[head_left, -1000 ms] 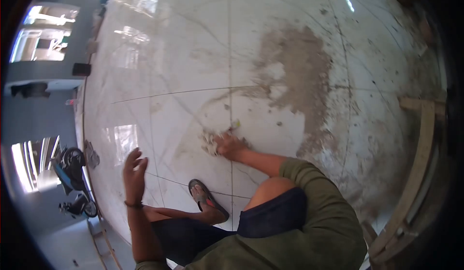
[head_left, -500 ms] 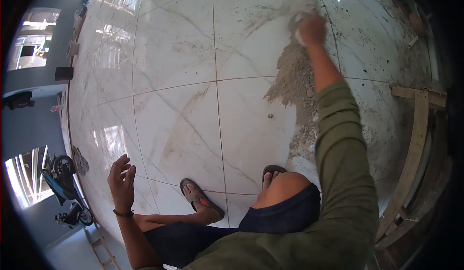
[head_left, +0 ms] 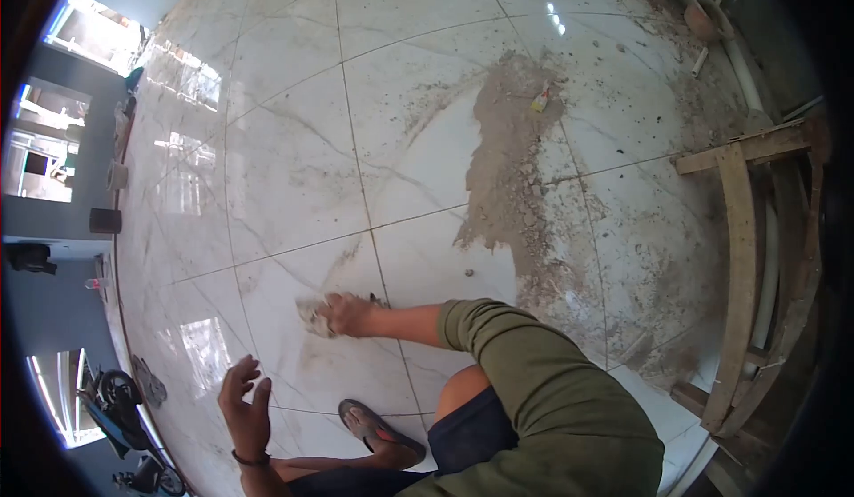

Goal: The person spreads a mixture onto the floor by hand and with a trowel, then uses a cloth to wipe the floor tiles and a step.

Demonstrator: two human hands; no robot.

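Observation:
My right hand (head_left: 352,314) is closed around a crumpled greyish cloth (head_left: 315,316), which lies against the white tiled floor (head_left: 294,177) near a faint dirt smear. A wide band of grey-brown dirt and grit (head_left: 511,164) spreads over the tiles beyond my right forearm. On its far end sits a small yellow and white wrapper (head_left: 540,99). Held above the floor at the lower left, my left hand (head_left: 245,401) has its fingers loosely curved and apart, with nothing in it. A dark bracelet circles that wrist.
A wooden frame (head_left: 738,275) stands at the right, beside pipes. Round brown containers (head_left: 707,19) are at the upper right. A motorbike (head_left: 120,417) is at the lower left. My sandalled foot (head_left: 381,430) rests on the tiles.
My right hand has moved from the far end of the dirt back toward me and left, with the cloth in it. The view has shifted, and the wrapper on the dirt now shows.

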